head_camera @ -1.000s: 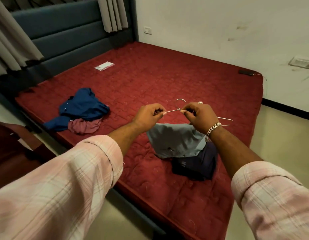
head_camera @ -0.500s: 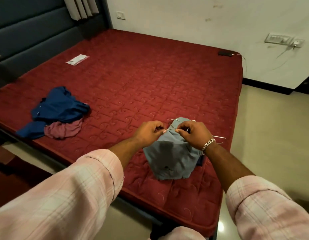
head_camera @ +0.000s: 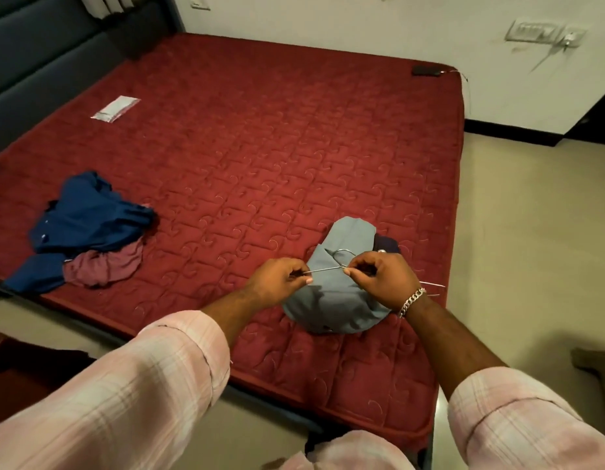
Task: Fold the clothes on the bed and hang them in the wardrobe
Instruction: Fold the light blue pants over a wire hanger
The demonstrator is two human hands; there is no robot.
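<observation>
A thin metal wire hanger (head_camera: 331, 266) is held over the bed's near right corner. My left hand (head_camera: 279, 278) pinches its left arm and my right hand (head_camera: 382, 278) pinches it near the hook. Below the hands a grey-blue garment (head_camera: 338, 300) lies heaped on the red mattress (head_camera: 260, 157), with a dark navy garment (head_camera: 385, 245) showing behind it. At the left of the bed lies a crumpled blue garment (head_camera: 87, 222) on top of a maroon one (head_camera: 104, 266). The wardrobe is out of view.
A small white packet (head_camera: 115, 108) lies near the blue headboard (head_camera: 39, 59). A dark phone (head_camera: 426, 70) on a cable sits at the far right corner, below a wall socket (head_camera: 545, 32). Beige floor (head_camera: 531, 249) runs along the bed's right side.
The view has swung right and down. My hands have lowered the hanger toward the grey-blue garment, which now covers most of the navy one from this angle.
</observation>
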